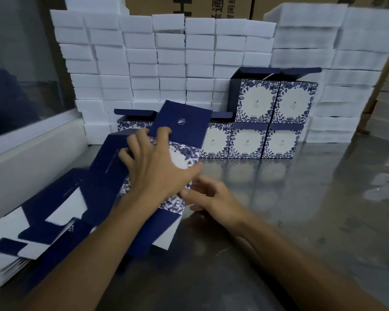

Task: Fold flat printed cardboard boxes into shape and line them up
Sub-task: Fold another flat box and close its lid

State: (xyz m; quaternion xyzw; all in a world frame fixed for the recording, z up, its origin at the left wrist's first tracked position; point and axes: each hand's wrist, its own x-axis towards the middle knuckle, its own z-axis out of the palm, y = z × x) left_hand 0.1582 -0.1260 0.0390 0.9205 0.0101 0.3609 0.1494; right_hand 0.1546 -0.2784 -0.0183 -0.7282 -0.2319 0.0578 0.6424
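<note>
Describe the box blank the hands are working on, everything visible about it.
The box blank is printed cardboard, navy blue with a white panel bordered by blue leaf patterns, and a small pale emblem on its raised navy flap. It is partly folded and tilted, lying over the stack of flat blanks at the table's left. The left hand lies on it with fingers curled at the flap's fold; the right hand touches its lower right edge. The folded boxes stand behind it.

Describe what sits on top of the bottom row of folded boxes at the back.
Two folded boxes with raised lids stand on the bottom row at its right end. The box being folded hides the row's left part.
</note>
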